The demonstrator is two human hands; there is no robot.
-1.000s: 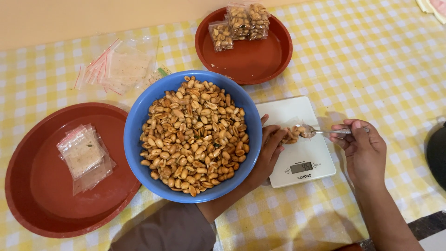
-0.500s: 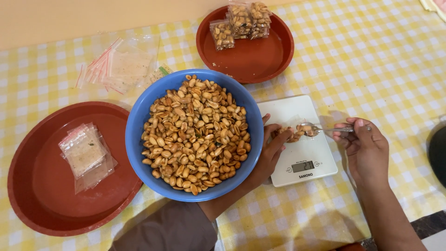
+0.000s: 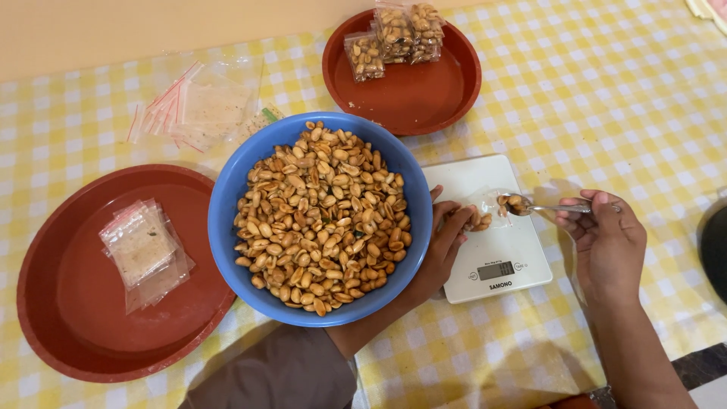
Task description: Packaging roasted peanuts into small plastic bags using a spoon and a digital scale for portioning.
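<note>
Since the earlier frame, right hand [image 3: 609, 238] has drawn its peanut-laden spoon [image 3: 541, 206] back; fingers pinch the handle. Left hand [image 3: 447, 238] pinches the peanut pouch [image 3: 478, 216] on the white scale [image 3: 496, 250]. Portion adjustment underway; next calls for steady tipping.

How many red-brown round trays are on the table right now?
2. One large red-brown tray sits left of the blue bowl and holds flat clear bags; a smaller red-brown tray sits at the top, behind the bowl, holding filled peanut packets. None seem hidden.
</note>
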